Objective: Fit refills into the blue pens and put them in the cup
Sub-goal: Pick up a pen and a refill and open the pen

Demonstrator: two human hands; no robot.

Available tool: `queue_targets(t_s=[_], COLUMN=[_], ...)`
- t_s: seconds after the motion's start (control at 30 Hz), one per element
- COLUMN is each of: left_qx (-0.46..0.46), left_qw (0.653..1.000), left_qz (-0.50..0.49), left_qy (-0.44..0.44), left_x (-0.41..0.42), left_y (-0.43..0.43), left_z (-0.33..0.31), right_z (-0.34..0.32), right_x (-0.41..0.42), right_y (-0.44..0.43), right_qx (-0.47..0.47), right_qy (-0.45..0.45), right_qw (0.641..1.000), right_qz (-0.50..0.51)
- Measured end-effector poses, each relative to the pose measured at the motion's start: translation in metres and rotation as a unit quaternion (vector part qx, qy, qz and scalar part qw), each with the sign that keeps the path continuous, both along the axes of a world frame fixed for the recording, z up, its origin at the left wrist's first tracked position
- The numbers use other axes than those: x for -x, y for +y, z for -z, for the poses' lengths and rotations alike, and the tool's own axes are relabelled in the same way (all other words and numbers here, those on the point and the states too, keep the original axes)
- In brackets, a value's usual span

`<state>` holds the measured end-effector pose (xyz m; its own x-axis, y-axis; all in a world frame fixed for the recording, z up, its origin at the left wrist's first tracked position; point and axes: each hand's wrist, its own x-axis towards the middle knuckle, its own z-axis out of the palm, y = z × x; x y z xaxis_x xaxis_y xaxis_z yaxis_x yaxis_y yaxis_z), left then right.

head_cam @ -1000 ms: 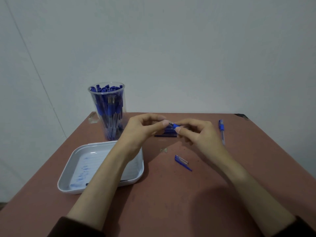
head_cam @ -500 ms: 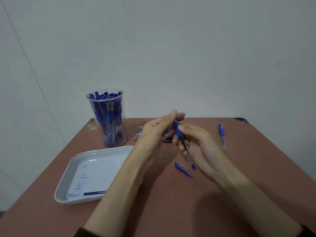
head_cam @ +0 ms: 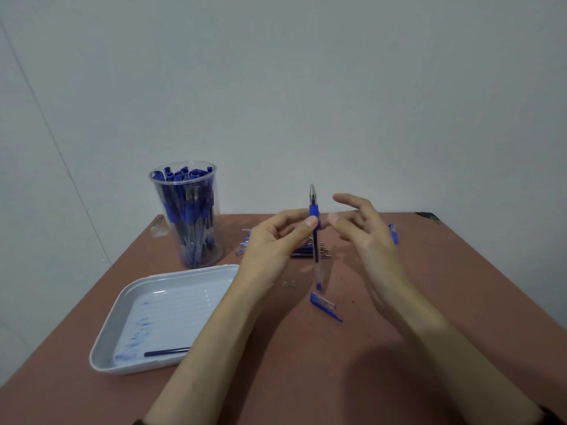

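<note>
Blue pen (head_cam: 313,211) pinched upright by left hand (head_cam: 270,243), refill seemingly in, uncapped.
Right hand (head_cam: 368,237) open beside it; next, probably, fetch the cap (head_cam: 325,305) (middle of the counter (head_cam: 322,378)), then cup (head_cam: 191,216), far-left corner.

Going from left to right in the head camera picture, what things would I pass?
The clear cup → left hand → upright blue pen that it pinches → right hand, open → flat blue pen lying beyond it.

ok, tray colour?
White, with blue smears inside; the tray shows best in the head view.
</note>
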<state>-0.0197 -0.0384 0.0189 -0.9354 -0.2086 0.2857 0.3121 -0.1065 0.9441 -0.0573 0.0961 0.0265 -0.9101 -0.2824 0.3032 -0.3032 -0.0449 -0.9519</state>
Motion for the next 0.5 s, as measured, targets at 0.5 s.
queue_targets(t_s=[0.5], left_qx=[0.014], left_qw=[0.997], left_qz=[0.042], left_qy=[-0.064], left_x=[-0.005], left_y=[0.002], left_z=[-0.001], right_z=[-0.004], right_x=[0.011], right_y=[0.011], right_qx=[0.087], right_qy=[-0.067], right_qw=[0.991], right_qz=[-0.073])
